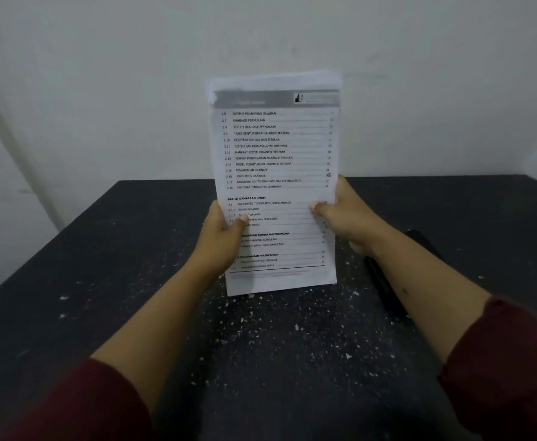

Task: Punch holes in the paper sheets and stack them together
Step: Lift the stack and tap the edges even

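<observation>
A stack of printed paper sheets (276,173) stands upright on its bottom edge on the black table (101,265), the text facing me. My left hand (221,237) grips the stack's left edge, thumb across the front. My right hand (345,214) grips the right edge, thumb on the printed page. A black hole punch (384,281) lies on the table to the right, partly hidden under my right forearm.
Small white paper bits (292,326) are scattered over the table in front of the stack. A pale wall (260,43) rises behind the table's far edge. Dark red sleeves cover both upper forearms at the bottom corners.
</observation>
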